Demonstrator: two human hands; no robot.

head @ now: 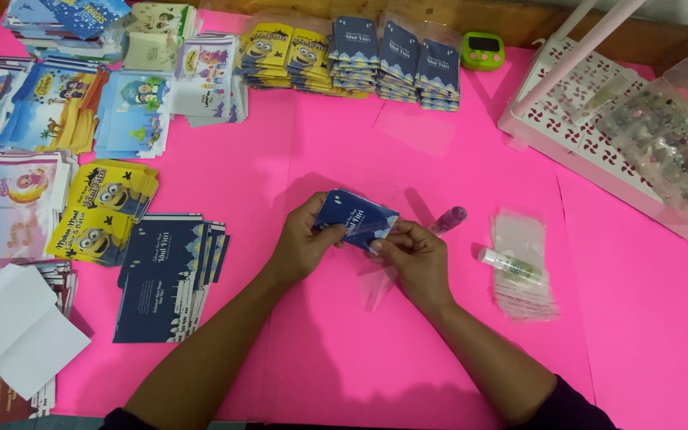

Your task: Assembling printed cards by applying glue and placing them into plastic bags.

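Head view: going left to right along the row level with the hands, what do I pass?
Dark blue card stack → left hand → dark blue packet → right hand → purple tube → clear sleeves under a white tube.

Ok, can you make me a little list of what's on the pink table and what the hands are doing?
surface: pink paper sheet covering the table
left hand: grips the left side of a dark blue card
right hand: pinches the card's right edge, with a clear plastic sleeve under it
nearby right: stack of clear sleeves with a white glue stick lying on it
nearby left: pile of dark blue cards, yellow cartoon cards
far edge: green timer, white basket
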